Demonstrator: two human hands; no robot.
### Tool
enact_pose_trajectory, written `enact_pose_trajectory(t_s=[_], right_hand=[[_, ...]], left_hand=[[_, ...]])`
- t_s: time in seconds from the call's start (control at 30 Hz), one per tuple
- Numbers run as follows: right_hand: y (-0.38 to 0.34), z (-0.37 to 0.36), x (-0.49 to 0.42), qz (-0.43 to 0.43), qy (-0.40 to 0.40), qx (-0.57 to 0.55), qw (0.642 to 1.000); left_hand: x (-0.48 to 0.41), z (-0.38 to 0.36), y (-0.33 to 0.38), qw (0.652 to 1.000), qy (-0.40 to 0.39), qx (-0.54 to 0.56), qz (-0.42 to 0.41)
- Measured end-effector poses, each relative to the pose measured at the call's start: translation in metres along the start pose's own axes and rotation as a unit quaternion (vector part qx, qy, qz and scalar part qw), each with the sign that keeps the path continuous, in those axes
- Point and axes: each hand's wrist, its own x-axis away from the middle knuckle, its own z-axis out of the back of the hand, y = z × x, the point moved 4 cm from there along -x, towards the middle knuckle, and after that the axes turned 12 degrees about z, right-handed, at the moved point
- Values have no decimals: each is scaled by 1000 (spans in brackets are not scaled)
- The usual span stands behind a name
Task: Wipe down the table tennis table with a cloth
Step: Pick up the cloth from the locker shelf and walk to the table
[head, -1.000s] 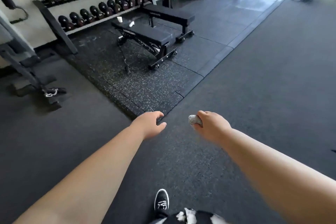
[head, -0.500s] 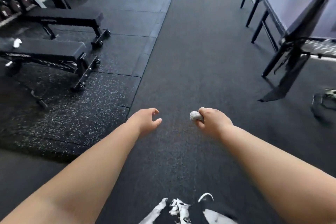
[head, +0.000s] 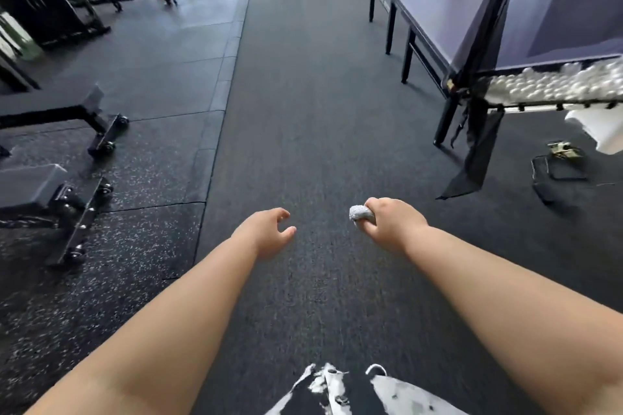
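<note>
Far left, a padded bench (head: 30,185) stands on speckled floor matting. The left hand (head: 266,232) hangs above the floor, fingers loosely curled, holding nothing. The right hand (head: 394,224) grips a balled grey cloth (head: 360,213). Upper right, well apart from both hands: the dark table tennis surface (head: 438,13), with white balls (head: 553,84) heaped along its near end.

A gym — weight benches (head: 50,185), rubber flooring (head: 303,111).

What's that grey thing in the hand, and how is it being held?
The right hand grips a balled-up grey cloth in its fist; only one end pokes out. The left hand holds nothing.
</note>
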Motion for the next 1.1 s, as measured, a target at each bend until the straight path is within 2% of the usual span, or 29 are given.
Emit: enact_pose_trajectory(t_s=[0.27, 0.5, 0.83, 1.1], right_hand=[[84, 41, -107, -16, 10, -7, 1000], [133, 65, -224, -19, 7, 0, 1000], [218, 140, -394, -93, 38, -3, 995], [312, 175, -469, -132, 63, -26, 989]], left_hand=[[-111, 41, 80, 999, 6, 21, -29], [-247, 89, 130, 997, 9, 7, -72], [-445, 194, 227, 988, -4, -34, -147], [-559, 223, 328, 977, -22, -63, -200]])
